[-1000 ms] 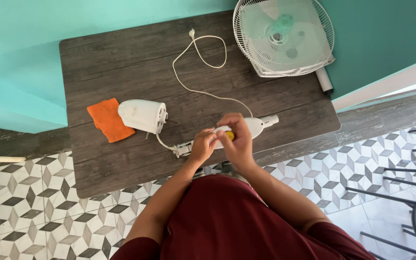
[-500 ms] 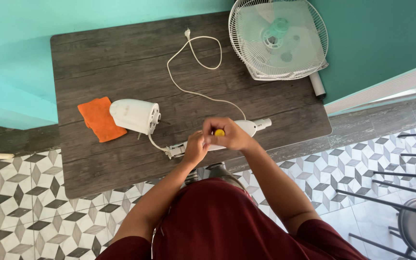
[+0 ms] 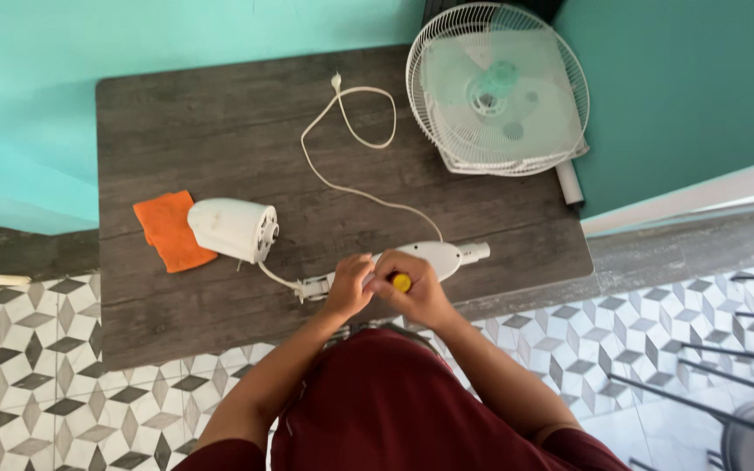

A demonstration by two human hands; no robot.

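Note:
My left hand rests on a long white fan neck piece lying near the front edge of a dark wooden table, pinning it down. My right hand is closed around a yellow-handled screwdriver, its tip hidden between the hands and set against the white piece. A thin white cable runs from that piece to a white motor housing to the left. A white power cord with a plug loops across the table's middle.
An orange cloth lies left of the motor housing. A white fan cage with pale green blades leans at the table's back right against a teal wall. The floor has grey and white patterned tiles. A metal chair stands at the lower right.
The camera has shifted slightly. Both hands stay on the white piece, the right hand having turned a little with the screwdriver.

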